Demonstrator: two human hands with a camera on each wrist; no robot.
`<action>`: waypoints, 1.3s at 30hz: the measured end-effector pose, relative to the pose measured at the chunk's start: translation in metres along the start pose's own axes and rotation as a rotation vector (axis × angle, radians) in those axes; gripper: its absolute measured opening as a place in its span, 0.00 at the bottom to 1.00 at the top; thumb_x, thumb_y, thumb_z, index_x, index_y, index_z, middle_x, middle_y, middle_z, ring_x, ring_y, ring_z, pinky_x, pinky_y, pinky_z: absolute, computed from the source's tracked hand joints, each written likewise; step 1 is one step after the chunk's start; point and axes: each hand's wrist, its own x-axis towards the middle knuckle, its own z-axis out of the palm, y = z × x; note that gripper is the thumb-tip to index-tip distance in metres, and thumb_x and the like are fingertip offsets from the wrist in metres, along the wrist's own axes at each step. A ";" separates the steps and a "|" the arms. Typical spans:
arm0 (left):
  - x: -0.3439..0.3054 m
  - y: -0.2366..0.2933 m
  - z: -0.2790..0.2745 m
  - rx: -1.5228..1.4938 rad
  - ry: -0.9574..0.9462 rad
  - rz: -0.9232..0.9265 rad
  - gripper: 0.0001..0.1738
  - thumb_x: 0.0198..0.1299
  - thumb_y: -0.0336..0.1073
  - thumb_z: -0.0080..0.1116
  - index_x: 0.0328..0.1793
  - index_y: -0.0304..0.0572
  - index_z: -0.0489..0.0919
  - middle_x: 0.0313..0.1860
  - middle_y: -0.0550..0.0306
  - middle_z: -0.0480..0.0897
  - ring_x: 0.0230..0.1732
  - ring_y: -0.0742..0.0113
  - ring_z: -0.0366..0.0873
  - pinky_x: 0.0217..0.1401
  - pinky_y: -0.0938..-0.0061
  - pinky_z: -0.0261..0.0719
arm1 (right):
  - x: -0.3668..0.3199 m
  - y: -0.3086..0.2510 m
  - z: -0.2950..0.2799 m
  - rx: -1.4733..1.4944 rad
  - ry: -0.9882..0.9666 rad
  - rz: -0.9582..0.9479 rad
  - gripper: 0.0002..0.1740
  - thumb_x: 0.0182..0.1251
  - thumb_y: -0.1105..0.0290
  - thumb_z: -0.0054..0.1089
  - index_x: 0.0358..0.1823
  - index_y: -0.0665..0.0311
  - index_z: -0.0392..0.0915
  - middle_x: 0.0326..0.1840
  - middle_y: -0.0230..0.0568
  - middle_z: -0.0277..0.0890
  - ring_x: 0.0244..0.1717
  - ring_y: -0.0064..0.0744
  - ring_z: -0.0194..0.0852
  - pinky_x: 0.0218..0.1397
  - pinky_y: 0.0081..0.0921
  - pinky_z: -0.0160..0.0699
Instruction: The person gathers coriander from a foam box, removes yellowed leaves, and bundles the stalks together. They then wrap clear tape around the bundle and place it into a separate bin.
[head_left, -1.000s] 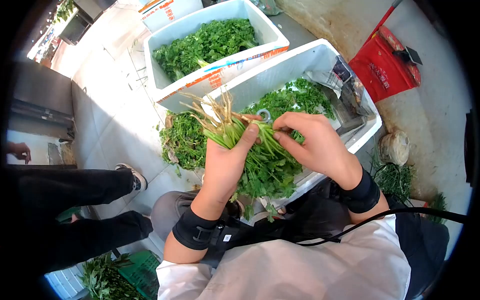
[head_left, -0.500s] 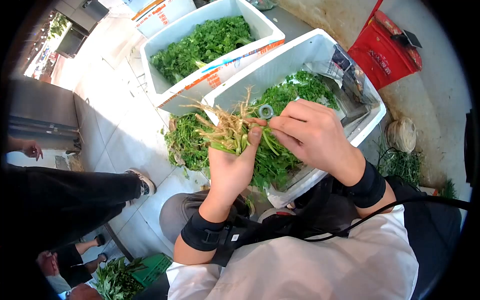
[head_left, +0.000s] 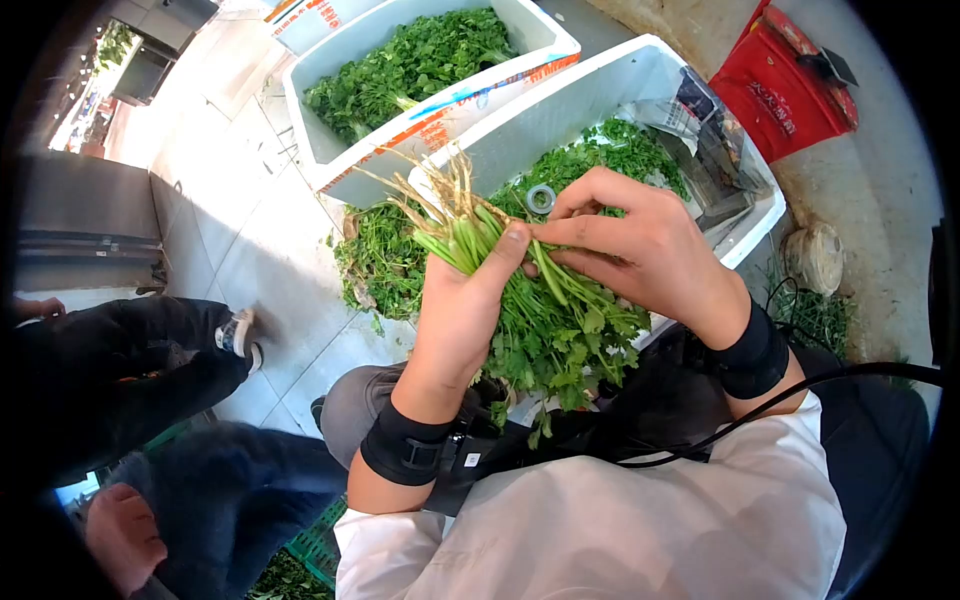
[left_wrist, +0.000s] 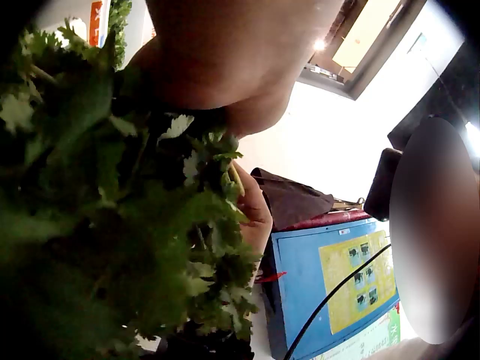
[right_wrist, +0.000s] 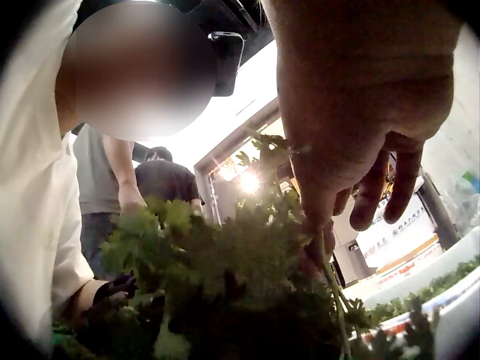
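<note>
My left hand (head_left: pixel 460 315) grips a bunch of cilantro (head_left: pixel 565 345) around its stems, thumb across the front. Pale stringy roots (head_left: pixel 450 200) stick up past the thumb, and the leaves hang toward my lap. At the bunch's right side, my right hand (head_left: pixel 655 235) pinches stems between thumb and fingers. A thin stem (right_wrist: pixel 335 289) runs down from those fingertips in the right wrist view. Leaves (left_wrist: pixel 112 210) fill much of the left wrist view and hide most of the left fingers. Behind the hands, a grey ring-shaped roll (head_left: pixel 541 198) shows over the nearer foam box (head_left: pixel 590 95).
Loose greens also lie in the nearer box, beside newspaper (head_left: pixel 668 125). A second foam box (head_left: pixel 345 165) behind holds more greens. A heap of greens (head_left: pixel 380 265) lies on the floor at left. A red dustpan (head_left: pixel 785 95) leans by the wall. Other people's legs (head_left: pixel 160 340) are at left.
The bunch tipped roots toward me half a second ago, and its leaves now hang out to the right again. My right hand has shifted slightly. Another person has come closer at lower left.
</note>
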 end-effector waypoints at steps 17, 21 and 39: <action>0.000 -0.004 -0.004 0.366 -0.063 0.140 0.08 0.71 0.33 0.65 0.49 0.35 0.80 0.39 0.62 0.83 0.36 0.74 0.78 0.40 0.78 0.76 | -0.005 0.003 -0.005 0.148 -0.128 0.133 0.13 0.57 0.79 0.71 0.44 0.64 0.85 0.41 0.40 0.80 0.39 0.45 0.82 0.40 0.33 0.82; -0.002 0.005 -0.002 0.405 -0.077 0.084 0.09 0.70 0.28 0.63 0.53 0.34 0.79 0.40 0.63 0.83 0.39 0.76 0.77 0.42 0.77 0.77 | -0.005 0.004 -0.002 0.187 -0.130 0.165 0.09 0.61 0.75 0.69 0.44 0.64 0.85 0.44 0.41 0.83 0.41 0.48 0.83 0.42 0.35 0.83; 0.000 0.018 -0.007 0.470 -0.306 0.036 0.12 0.67 0.25 0.64 0.55 0.35 0.80 0.45 0.62 0.84 0.48 0.73 0.79 0.54 0.73 0.79 | -0.014 0.001 -0.002 0.343 -0.167 0.257 0.07 0.64 0.74 0.68 0.42 0.68 0.86 0.41 0.46 0.84 0.40 0.50 0.84 0.43 0.36 0.82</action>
